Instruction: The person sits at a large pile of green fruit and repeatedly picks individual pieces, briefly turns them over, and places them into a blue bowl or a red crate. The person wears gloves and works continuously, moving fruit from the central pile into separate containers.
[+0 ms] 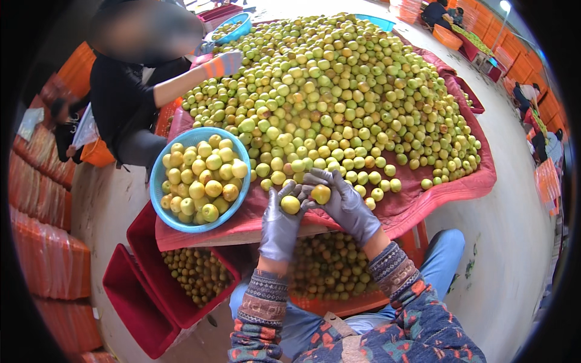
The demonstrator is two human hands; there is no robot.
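Note:
Both my hands wear grey gloves and meet over the near edge of the table. My left hand is closed around a yellow-green jujube fruit. In my right hand another jujube fruit, yellower with a brownish tinge, is held between the fingers. Just beyond my hands rises a large heap of green and yellow jujubes, spread over a red cloth. To the left of my left hand stands a blue basket filled with mostly yellow fruit.
Red crates stand below on the left, one with small fruit in it. An orange crate of fruit sits between my knees. Across the left corner, a co-worker's gloved hand reaches over the heap near another blue basket. Orange crates are stacked far left.

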